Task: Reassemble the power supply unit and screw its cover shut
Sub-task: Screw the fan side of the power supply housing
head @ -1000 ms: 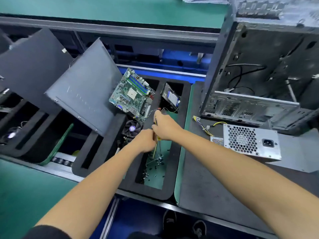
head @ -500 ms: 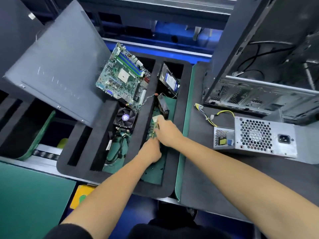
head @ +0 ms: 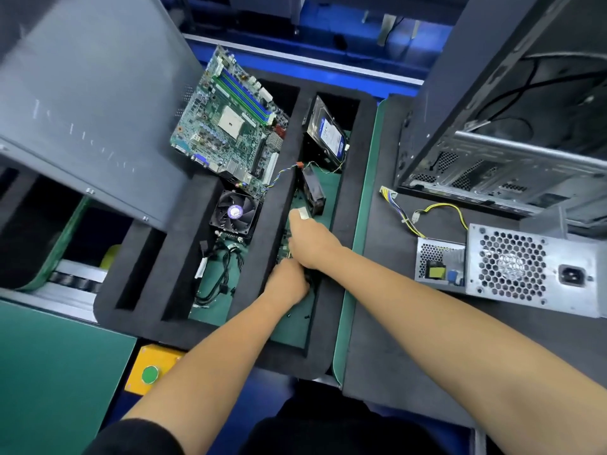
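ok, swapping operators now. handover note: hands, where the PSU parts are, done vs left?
Left hand and right hand: both down in the foam tray compartment with the loose screws; what they grip is hidden.
Power supply unit: on the grey mat to the right, untouched, circuitry exposed at one end.
Done: nothing visibly fastened.
Left: fetch screws, close the cover, screw it shut.

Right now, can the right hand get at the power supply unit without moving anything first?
Probably yes. The power supply unit sits in the open on the dark mat, with nothing on top or in front. The right hand is busy in the foam tray beside it, so it would only need to swing right.
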`<move>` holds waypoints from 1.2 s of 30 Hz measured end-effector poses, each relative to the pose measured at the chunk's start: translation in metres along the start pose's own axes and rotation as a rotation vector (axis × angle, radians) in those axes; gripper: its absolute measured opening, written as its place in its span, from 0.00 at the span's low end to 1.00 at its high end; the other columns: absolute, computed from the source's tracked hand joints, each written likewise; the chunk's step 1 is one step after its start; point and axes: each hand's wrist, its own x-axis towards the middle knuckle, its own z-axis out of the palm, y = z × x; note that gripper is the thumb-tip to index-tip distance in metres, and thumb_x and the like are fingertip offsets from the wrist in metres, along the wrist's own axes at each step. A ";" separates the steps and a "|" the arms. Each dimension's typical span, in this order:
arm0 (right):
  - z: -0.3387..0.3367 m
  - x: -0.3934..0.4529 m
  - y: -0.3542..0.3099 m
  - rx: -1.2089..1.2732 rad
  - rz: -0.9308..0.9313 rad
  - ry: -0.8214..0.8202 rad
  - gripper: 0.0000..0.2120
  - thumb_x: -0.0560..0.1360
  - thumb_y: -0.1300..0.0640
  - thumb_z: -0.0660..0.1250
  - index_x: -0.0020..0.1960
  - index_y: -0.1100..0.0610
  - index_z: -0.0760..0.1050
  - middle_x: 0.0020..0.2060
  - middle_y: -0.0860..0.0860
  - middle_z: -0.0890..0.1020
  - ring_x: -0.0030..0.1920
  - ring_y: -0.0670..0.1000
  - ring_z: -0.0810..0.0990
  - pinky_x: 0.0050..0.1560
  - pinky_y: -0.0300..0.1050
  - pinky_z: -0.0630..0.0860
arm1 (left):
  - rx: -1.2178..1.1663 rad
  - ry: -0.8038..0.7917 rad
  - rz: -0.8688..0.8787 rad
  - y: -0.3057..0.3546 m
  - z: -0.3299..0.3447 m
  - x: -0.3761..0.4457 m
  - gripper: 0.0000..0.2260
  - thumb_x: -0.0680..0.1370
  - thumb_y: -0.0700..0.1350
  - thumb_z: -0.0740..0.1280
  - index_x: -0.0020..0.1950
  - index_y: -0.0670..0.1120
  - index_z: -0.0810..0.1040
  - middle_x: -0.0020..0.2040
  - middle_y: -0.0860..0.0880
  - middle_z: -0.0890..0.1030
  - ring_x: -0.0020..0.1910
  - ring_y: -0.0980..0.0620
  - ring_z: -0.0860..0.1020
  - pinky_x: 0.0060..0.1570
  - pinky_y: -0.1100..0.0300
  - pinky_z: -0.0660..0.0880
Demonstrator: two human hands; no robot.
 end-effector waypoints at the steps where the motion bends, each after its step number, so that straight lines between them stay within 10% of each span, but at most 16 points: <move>1: 0.000 0.001 0.001 -0.003 -0.005 0.003 0.10 0.77 0.66 0.58 0.50 0.57 0.57 0.41 0.57 0.69 0.38 0.59 0.69 0.31 0.48 0.63 | -0.017 0.005 -0.008 0.000 0.000 0.000 0.07 0.76 0.39 0.62 0.50 0.39 0.77 0.50 0.40 0.80 0.50 0.41 0.79 0.41 0.57 0.71; 36: -0.020 -0.028 0.005 0.117 -0.007 0.028 0.09 0.80 0.58 0.60 0.51 0.58 0.59 0.34 0.52 0.66 0.36 0.57 0.69 0.29 0.48 0.60 | 0.081 0.039 0.005 0.001 -0.007 -0.019 0.09 0.78 0.40 0.64 0.57 0.39 0.72 0.55 0.39 0.77 0.52 0.43 0.78 0.41 0.59 0.69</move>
